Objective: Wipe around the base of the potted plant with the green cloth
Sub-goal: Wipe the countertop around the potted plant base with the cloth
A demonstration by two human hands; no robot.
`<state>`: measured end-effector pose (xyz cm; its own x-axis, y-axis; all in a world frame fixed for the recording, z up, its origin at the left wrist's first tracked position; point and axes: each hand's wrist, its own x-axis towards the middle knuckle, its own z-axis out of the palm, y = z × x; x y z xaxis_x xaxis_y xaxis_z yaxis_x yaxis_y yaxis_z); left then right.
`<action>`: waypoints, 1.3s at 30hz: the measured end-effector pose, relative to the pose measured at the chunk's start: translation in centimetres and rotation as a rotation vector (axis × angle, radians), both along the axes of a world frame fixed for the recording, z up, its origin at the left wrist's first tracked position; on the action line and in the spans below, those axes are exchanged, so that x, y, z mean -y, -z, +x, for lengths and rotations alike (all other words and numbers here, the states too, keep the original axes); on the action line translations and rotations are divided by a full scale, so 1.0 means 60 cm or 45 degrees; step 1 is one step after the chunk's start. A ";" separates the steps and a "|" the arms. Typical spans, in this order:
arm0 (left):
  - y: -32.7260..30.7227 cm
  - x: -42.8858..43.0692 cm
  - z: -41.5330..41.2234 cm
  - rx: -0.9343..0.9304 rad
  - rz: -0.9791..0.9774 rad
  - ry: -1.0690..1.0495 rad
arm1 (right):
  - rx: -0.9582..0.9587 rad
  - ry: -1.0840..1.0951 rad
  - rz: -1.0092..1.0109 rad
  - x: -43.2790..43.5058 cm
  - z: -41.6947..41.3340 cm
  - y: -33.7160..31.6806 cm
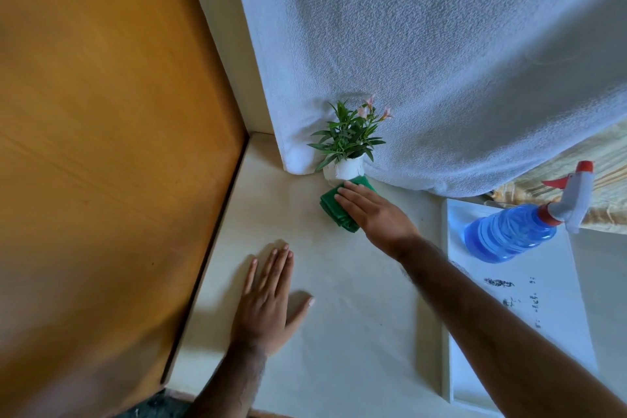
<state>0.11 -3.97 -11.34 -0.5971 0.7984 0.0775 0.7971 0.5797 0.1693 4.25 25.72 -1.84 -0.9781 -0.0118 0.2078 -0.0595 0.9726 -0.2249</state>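
Observation:
A small potted plant (343, 169) in a white pot, with green leaves and pale pink flowers, stands on the cream surface (339, 316) against a white textured wall. The folded green cloth (330, 206) lies on the surface right at the pot's base, touching it. My right hand (371, 212) presses flat on the cloth, fingers pointing toward the pot. My left hand (269, 299) rests flat on the surface nearer to me, fingers spread, holding nothing.
A blue spray bottle (512, 232) with a white and red trigger lies on a white tray (529, 302) to the right. An orange wooden panel (101, 146) borders the surface on the left. Patterned fabric (607, 187) shows at far right.

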 end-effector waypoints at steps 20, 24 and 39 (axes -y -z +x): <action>-0.003 0.000 -0.001 -0.001 -0.011 -0.007 | -0.119 -0.026 -0.002 -0.012 -0.037 -0.025; -0.007 -0.001 0.001 0.002 -0.005 -0.012 | -0.051 -0.038 0.001 -0.017 -0.032 -0.011; -0.007 0.000 0.000 0.021 -0.003 -0.007 | -0.084 -0.053 -0.029 -0.017 -0.041 -0.013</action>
